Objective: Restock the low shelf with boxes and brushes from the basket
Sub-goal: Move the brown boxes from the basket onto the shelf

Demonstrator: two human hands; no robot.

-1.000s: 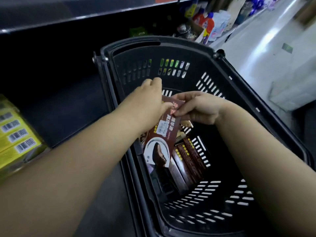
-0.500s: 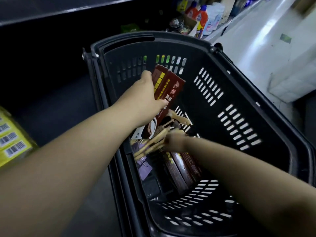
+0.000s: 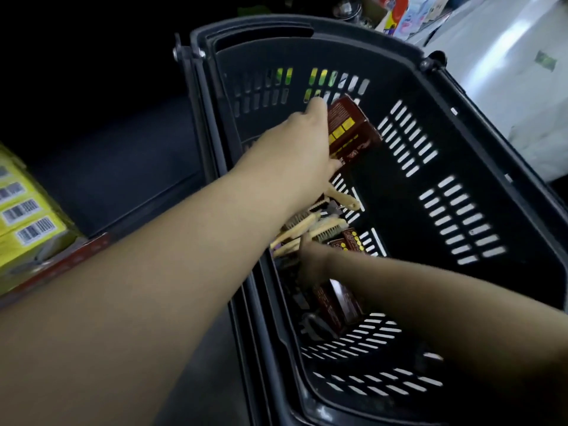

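A pale, glossy floor (image 3: 504, 47) caught a streak of light at upper right. The dark shelf (image 3: 101, 155) at left lay in deep shadow.

The basket's (image 3: 479, 142) right half lay open from above, bare down to its slotted floor. The left half was crowded: brushes (image 3: 310, 229) heaped against the wall, boxes (image 3: 338, 302) beside them, the left arm (image 3: 184, 256) and right arm (image 3: 430, 296) crossing overhead, a box (image 3: 350, 130) held up near the far end. Leftward, the dark shelf (image 3: 116, 167) stood free past the yellow boxes (image 3: 27, 216).
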